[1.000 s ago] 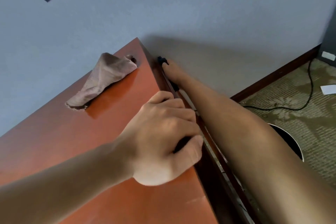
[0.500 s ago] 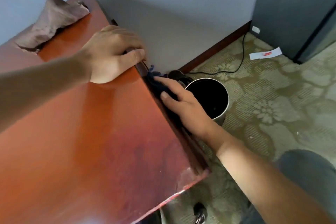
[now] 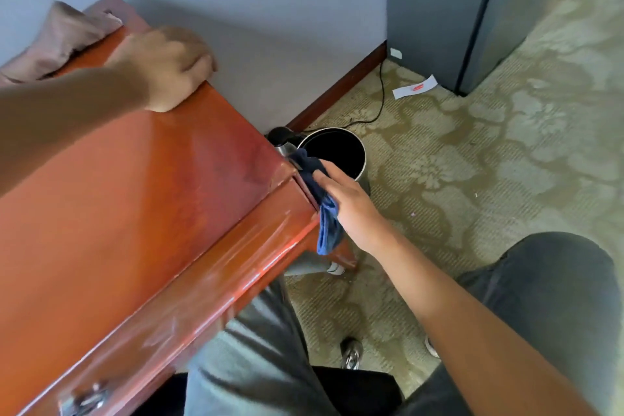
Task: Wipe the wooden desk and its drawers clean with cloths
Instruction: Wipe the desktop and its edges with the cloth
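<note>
The reddish wooden desk [image 3: 141, 199] fills the left of the head view, its front drawer with a metal handle [image 3: 84, 398] at the bottom left. My right hand [image 3: 351, 209] presses a dark blue cloth [image 3: 320, 199] against the desk's right side, near the front corner; the cloth's end hangs down. My left hand [image 3: 169, 67] rests on the desk's right edge farther back, fingers curled over the edge. A tan cloth [image 3: 64, 40] lies crumpled on the desk's far corner, by the wall.
A round metal bin [image 3: 337, 152] stands on the patterned carpet right beside the desk, with a kettle [image 3: 282, 138] behind it. A black cable [image 3: 378, 105] runs along the floor. A grey fridge [image 3: 449, 10] stands at the back right, a paper slip [image 3: 415, 88] before it.
My right hand has slid the blue cloth along the desk's side from the back toward the front corner. The view swung right and down; my left hand stayed on the edge.
</note>
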Demonstrator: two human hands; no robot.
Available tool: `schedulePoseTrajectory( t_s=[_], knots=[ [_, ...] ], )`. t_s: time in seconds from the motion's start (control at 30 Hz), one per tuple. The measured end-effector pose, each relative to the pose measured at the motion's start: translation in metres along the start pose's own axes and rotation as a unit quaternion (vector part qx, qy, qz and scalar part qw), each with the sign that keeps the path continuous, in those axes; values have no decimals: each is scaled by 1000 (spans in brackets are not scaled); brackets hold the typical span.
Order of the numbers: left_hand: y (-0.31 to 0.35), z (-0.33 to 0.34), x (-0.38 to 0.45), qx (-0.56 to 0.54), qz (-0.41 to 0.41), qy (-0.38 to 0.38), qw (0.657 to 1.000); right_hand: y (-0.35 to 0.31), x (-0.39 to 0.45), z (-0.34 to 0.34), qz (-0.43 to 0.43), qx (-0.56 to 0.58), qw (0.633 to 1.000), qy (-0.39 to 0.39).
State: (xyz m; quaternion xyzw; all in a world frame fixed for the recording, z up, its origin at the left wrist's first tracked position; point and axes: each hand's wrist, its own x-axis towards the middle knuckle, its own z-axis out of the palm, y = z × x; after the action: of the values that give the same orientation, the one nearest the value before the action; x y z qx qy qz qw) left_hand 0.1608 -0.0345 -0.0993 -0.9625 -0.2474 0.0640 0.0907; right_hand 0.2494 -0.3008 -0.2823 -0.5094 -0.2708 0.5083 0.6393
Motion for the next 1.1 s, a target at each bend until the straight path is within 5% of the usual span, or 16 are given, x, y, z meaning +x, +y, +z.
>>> schedulePoseTrajectory(
  t_s=[0.13,0.2,0.3,0.4,0.53,0.6,0.7,0.87,1.1],
  knots=[
    [72,-14,-38,-81,114,52,989,4,-18,-14,-2,-68,996,65],
    [119,-25,-61,-88,212,1,973,26,-28,-35,8,-115,989,96],
    [156,-22,-70,-52,255,-136,956,76,-40,-73,65,-82,967,231],
    [165,-11,-64,16,272,-106,956,112,-47,-86,132,-39,932,334],
    [161,-7,-64,37,255,-91,962,118,-34,-38,138,19,944,300],
    [162,-6,-64,21,241,-77,967,106,-41,-4,50,18,966,252],
    [162,-3,-66,8,224,-75,972,94,-51,26,-11,-15,956,291],
    [165,-4,-66,15,219,-69,973,100,-71,52,-70,-201,926,312],
    [162,6,-61,-1,207,-77,975,183,-24,27,217,-233,885,339]
  ],
)
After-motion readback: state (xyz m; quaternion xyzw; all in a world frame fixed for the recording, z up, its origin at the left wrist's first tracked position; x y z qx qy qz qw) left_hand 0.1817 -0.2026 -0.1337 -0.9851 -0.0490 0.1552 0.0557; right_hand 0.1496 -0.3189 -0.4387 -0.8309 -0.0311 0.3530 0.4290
